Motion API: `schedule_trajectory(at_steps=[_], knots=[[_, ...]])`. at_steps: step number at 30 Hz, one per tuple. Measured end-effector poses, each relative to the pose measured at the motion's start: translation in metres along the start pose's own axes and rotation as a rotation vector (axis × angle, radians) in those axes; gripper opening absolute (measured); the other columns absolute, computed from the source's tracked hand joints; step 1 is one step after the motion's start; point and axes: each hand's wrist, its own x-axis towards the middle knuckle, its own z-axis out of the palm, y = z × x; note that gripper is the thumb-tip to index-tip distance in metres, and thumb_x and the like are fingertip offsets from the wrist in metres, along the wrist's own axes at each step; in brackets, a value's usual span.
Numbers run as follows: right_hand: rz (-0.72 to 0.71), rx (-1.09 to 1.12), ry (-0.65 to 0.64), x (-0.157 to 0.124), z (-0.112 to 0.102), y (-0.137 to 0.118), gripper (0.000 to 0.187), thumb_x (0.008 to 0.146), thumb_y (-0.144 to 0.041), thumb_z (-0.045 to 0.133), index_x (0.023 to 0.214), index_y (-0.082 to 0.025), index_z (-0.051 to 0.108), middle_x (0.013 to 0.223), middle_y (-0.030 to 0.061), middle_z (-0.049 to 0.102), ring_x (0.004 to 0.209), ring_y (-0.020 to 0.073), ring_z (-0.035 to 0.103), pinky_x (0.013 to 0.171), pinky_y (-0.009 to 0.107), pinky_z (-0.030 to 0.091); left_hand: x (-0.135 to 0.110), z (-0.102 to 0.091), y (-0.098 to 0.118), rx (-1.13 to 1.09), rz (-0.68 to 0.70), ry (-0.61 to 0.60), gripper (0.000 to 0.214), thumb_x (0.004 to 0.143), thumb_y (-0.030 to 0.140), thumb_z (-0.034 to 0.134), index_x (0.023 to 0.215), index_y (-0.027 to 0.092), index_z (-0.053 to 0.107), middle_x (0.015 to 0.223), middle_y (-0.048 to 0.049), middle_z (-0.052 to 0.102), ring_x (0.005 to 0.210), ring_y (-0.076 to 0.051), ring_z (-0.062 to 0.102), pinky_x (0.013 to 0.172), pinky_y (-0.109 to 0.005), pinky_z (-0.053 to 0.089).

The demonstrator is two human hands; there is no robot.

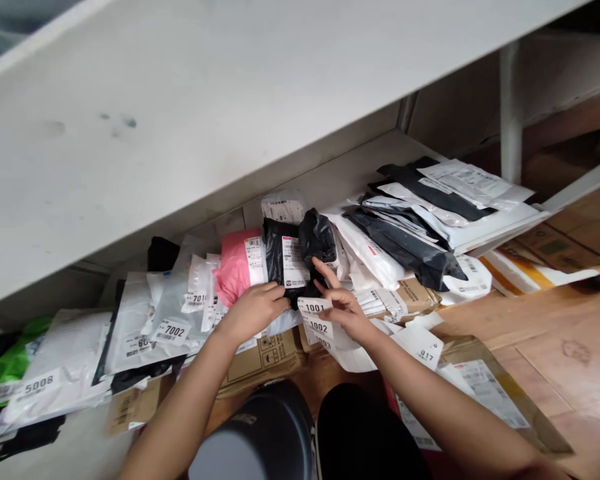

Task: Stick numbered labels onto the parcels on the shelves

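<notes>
My left hand (pixel 255 310) has its fingers closed at the lower edge of a black plastic mailer parcel (pixel 275 250) with a white shipping label; the fingertips are partly hidden. In my right hand (pixel 343 307) is a strip of number labels (pixel 313 328) reading 1001, 1002 and 1003, its white tail hanging below the wrist. The right index finger reaches up against a crumpled black bag (pixel 316 237) beside the mailer. A pink parcel (pixel 237 267) lies just left of the black one.
A grey shelf board (pixel 230 120) overhangs the row of parcels. Labelled white bags (pixel 173 320) lie to the left, and a pile of mailers (pixel 405 227) to the right. Cardboard boxes (pixel 260 360) and a dark stool (pixel 260 427) stand close to my legs.
</notes>
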Motion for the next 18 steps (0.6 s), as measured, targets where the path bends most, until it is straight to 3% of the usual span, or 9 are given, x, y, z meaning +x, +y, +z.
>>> schedule_trajectory(at_steps=[2, 4, 7, 10, 14, 18], knots=[[0.013, 0.031, 0.014, 0.0, 0.0, 0.0, 0.033, 0.076, -0.027, 0.068, 0.055, -0.019, 0.044, 0.155, 0.0, 0.027, 0.144, 0.0259, 0.024, 0.115, 0.048, 0.025, -0.002, -0.001, 0.0, -0.067, -0.024, 0.003, 0.025, 0.095, 0.025, 0.043, 0.093, 0.02, 0.067, 0.085, -0.0045, 0.057, 0.083, -0.02, 0.054, 0.074, -0.034, 0.048], [0.063, 0.095, 0.066, -0.001, 0.002, 0.0, 0.033, 0.077, -0.03, 0.069, 0.059, -0.02, 0.044, 0.148, 0.0045, 0.041, 0.136, 0.026, 0.039, 0.109, 0.047, 0.034, -0.004, -0.003, -0.001, -0.176, -0.057, 0.014, 0.024, 0.092, 0.022, 0.045, 0.099, 0.02, 0.069, 0.089, -0.0051, 0.058, 0.086, -0.02, 0.055, 0.078, -0.034, 0.048], [0.228, 0.253, 0.137, -0.005, 0.007, 0.003, 0.02, 0.079, -0.033, 0.069, 0.08, -0.023, 0.051, 0.115, 0.0068, 0.069, 0.098, 0.0217, 0.067, 0.086, 0.041, 0.052, -0.004, -0.008, -0.003, -0.355, -0.109, 0.013, 0.029, 0.09, 0.018, 0.044, 0.103, 0.02, 0.069, 0.096, -0.0046, 0.059, 0.088, -0.018, 0.057, 0.082, -0.032, 0.047], [0.35, 0.272, 0.14, -0.009, 0.015, 0.005, 0.027, 0.079, -0.038, 0.069, 0.099, -0.024, 0.059, 0.092, 0.0038, 0.074, 0.078, 0.019, 0.069, 0.073, 0.035, 0.054, -0.001, -0.014, -0.004, -0.481, -0.159, 0.007, 0.032, 0.094, 0.024, 0.038, 0.098, 0.021, 0.069, 0.098, -0.0044, 0.06, 0.09, -0.017, 0.058, 0.085, -0.031, 0.046], [0.28, 0.118, 0.228, -0.005, 0.029, 0.008, 0.019, 0.075, -0.038, 0.074, 0.082, -0.02, 0.072, 0.087, 0.004, 0.073, 0.085, 0.0191, 0.067, 0.079, 0.031, 0.051, 0.001, -0.021, -0.001, -0.693, -0.282, 0.032, 0.033, 0.098, 0.037, 0.032, 0.108, 0.024, 0.06, 0.101, -0.0029, 0.064, 0.094, -0.018, 0.059, 0.084, -0.032, 0.046], [0.377, 0.193, 0.413, 0.007, 0.045, 0.014, 0.026, 0.069, -0.042, 0.077, 0.076, -0.018, 0.071, 0.073, 0.0031, 0.072, 0.063, 0.0166, 0.063, 0.06, 0.028, 0.049, 0.002, -0.02, 0.0, -0.748, -0.351, 0.008, 0.027, 0.094, 0.046, 0.038, 0.101, 0.025, 0.054, 0.091, 0.0004, 0.064, 0.082, -0.017, 0.059, 0.074, -0.029, 0.045]])
